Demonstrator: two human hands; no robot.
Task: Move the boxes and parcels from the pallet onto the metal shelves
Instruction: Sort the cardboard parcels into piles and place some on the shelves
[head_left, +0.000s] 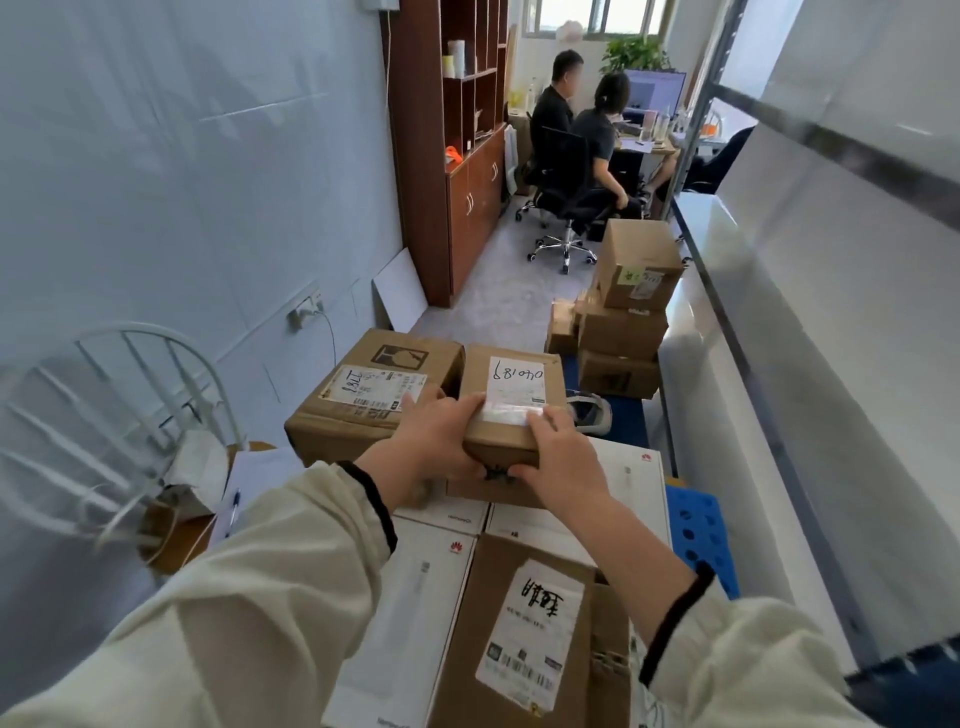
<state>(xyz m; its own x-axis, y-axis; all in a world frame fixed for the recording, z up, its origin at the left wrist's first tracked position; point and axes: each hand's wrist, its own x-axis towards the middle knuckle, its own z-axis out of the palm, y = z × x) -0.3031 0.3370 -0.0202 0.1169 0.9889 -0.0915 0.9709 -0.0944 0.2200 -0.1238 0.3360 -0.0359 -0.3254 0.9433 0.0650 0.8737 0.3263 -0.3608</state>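
Both hands clamp a small cardboard box (511, 402): the left hand (434, 441) wraps its near left corner, the right hand (558, 457) its near right edge. The box sits between them, above flat white cartons (410, 597) stacked on the blue perforated pallet (698, 535). A larger brown box (363, 395) lies just left; the pale metal shelf (737, 332) runs along the right.

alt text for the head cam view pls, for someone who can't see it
Both hands, left and right, grip a small labelled cardboard box above a stack of brown and white boxes on a blue pallet. Metal shelves run along the right, and two people sit at a desk in the background.
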